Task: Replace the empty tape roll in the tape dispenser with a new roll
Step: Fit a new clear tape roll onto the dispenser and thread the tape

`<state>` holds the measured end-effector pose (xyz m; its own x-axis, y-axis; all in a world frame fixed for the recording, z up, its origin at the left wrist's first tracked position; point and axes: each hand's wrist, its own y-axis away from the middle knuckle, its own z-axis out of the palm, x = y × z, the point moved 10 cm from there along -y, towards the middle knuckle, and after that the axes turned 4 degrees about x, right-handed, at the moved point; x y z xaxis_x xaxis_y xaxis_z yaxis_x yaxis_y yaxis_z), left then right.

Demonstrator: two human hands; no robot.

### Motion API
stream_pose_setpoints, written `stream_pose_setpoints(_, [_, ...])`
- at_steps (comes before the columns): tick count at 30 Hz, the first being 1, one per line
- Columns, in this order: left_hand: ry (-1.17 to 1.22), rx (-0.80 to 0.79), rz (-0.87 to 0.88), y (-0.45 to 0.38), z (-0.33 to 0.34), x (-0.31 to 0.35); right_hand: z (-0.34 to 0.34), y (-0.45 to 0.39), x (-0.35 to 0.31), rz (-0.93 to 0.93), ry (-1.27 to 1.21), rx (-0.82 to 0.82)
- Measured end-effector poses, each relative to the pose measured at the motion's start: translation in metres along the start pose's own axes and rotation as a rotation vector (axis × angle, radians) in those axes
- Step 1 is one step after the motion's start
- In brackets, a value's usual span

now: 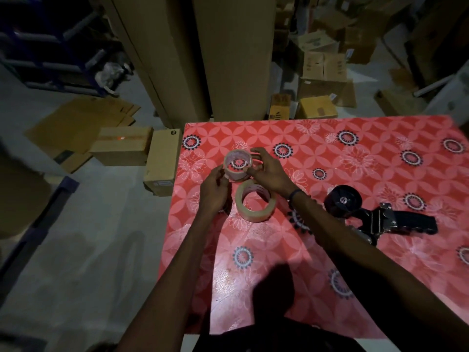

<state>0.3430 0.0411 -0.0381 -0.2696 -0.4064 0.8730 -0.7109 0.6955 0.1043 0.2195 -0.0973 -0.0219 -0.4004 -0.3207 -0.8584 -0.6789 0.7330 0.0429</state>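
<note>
Both hands grip clear tape roll (238,165): left hand (214,189), right hand (269,171) pinching rim. Black tape dispenser (375,214) lies well right on red patterned surface (355,158), nearer right hand.

Dim storeroom, cluttered floor

Cardboard boxes (322,69) litter the grey floor (88,237) beyond the hands; a red floral tablecloth (355,158) lies beneath them.
</note>
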Motion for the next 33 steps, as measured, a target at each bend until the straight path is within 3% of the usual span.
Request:
stream_pose_setpoints(5, [0.023,0.130,0.096,0.024,-0.021,0.001,-0.018,0.037,0.007,0.042,-0.128,0.076])
stream_pose_setpoints(11, [-0.067,-0.124,0.406,0.073,-0.005,0.014,-0.023,0.110,0.025,0.100,-0.292,0.136])
stream_pose_setpoints(14, [-0.093,-0.197,0.361,0.082,0.008,0.007,-0.014,0.128,0.030,0.052,-0.263,0.121])
stream_pose_setpoints(19, [-0.054,-0.140,0.371,0.091,0.008,0.011,-0.011,0.133,0.026,-0.004,-0.314,0.172])
stream_pose_setpoints(22, [-0.022,-0.109,0.346,0.092,0.006,0.011,-0.011,0.132,0.042,0.078,-0.422,0.195])
stream_pose_setpoints(26, [0.178,-0.075,0.184,0.095,0.004,0.021,-0.021,0.125,0.048,0.188,-0.655,0.213])
stream_pose_setpoints(33, [0.387,-0.026,0.113,0.104,-0.001,0.062,-0.056,0.115,0.013,0.183,-0.829,0.299])
